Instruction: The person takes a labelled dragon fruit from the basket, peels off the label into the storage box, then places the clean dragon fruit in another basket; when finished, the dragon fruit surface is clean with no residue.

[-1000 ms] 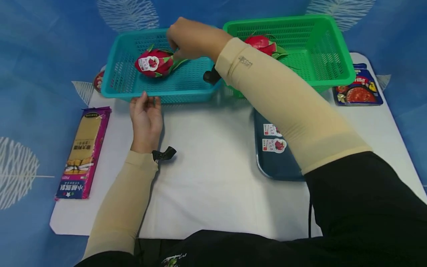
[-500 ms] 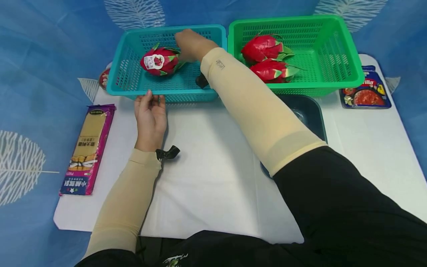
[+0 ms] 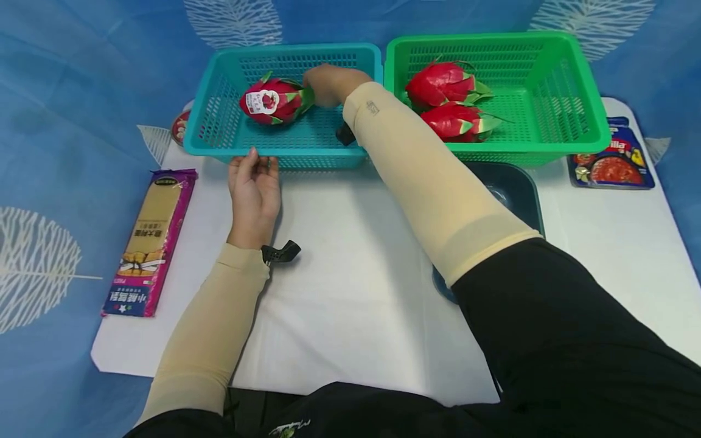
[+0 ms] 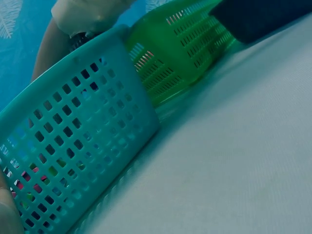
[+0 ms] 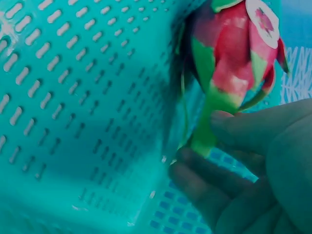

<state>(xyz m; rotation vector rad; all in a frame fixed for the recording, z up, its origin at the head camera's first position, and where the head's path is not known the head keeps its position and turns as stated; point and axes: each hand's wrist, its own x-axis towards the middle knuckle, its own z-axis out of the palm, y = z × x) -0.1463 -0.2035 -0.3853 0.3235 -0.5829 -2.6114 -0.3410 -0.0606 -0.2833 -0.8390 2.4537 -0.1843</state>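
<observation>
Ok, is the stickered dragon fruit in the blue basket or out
In: the head view shows the stickered dragon fruit within the rim of the blue basket, leafy end at the right hand.

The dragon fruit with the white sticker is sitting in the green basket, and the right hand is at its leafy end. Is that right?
Not quite: the head view shows the stickered dragon fruit in the blue basket, not the green basket. The right hand is indeed at its leafy end.
</observation>
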